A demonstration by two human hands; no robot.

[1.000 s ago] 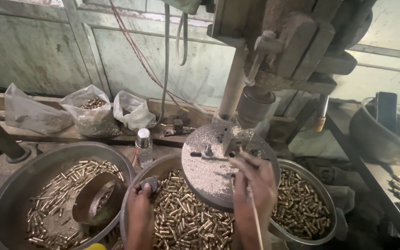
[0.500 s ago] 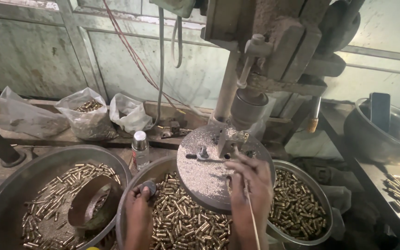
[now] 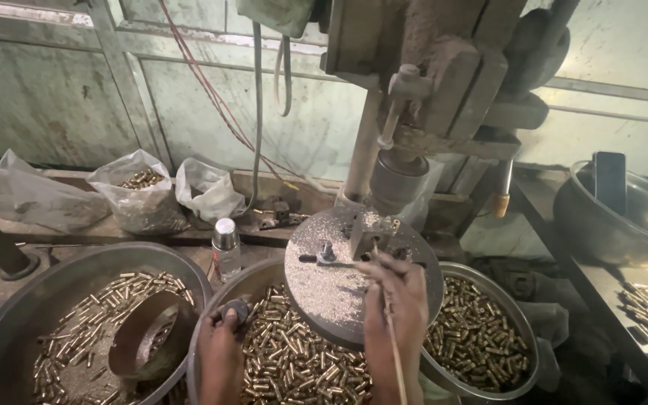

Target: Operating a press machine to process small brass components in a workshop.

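A drill press (image 3: 429,82) stands over a round metal work table (image 3: 324,289) dusted with filings; every place below is given from that table. To its left sits a wide steel basin (image 3: 9,337) strewn with brass pieces and holding a curved metal scoop (image 3: 140,337). Beneath it, a middle basin (image 3: 294,367) is heaped with small brass cylinders, and a third basin (image 3: 519,352) sits at its right. Behind it to the left lie three plastic bags (image 3: 140,195). The right hand (image 3: 395,300) rests on the table's near edge, fingers pinched around a thin stick (image 3: 393,341). The left hand (image 3: 223,345), at the table's lower left, is closed on a small dark round piece (image 3: 235,309). A small capped bottle (image 3: 225,247) stands just left.
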